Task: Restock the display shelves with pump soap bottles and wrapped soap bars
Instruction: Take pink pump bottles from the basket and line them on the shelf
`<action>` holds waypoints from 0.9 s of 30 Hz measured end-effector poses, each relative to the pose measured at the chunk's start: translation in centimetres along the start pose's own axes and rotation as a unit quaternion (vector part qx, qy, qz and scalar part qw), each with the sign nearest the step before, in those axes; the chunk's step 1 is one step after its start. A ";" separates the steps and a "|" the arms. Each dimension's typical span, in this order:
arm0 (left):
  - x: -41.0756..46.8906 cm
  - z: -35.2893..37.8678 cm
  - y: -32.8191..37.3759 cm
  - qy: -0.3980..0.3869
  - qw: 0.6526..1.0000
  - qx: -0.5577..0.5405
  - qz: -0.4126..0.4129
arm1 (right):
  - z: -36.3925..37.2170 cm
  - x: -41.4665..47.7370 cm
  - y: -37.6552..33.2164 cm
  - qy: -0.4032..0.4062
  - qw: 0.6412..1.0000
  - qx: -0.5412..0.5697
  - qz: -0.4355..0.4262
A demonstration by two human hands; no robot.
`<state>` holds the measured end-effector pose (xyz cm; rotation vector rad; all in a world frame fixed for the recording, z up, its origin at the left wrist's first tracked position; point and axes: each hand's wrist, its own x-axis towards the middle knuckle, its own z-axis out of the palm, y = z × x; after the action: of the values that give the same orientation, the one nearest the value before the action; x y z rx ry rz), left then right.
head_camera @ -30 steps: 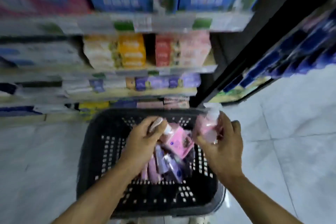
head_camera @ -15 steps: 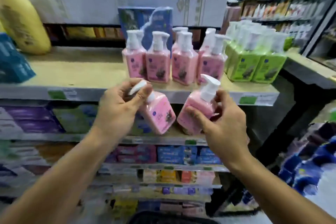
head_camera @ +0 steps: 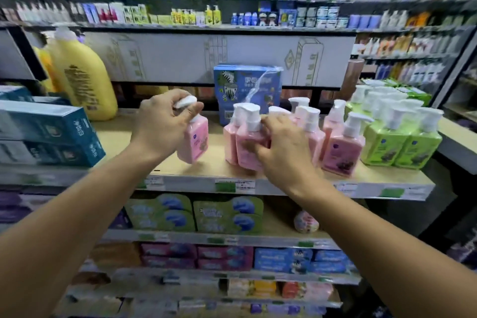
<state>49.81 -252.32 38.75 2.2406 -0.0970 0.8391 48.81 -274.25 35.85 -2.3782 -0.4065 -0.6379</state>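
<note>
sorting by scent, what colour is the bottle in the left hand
Pink bottle with a white pump, head view.

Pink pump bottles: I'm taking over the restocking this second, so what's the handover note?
Left hand: grips the hanging pink bottle by its pump head, tilted above the shelf, left of the pink row.
Right hand: holds the front pink bottle at the row's front; I cannot tell whether it stands on the board yet.
Done: the pink row and the green bottles stand on the shelf.
Left: set both held bottles down and let go. There are no wrapped soap bars in either hand.
</note>
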 end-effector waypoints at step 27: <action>-43.8 22.0 -7.8 -0.342 0.902 -0.100 -0.245 | 9.0 -36.0 22.2 -0.079 0.921 -0.016 0.381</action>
<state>29.73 -268.67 -3.58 2.1195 0.0529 -0.2356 31.45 -289.60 -0.66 -2.3613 0.4667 -0.0853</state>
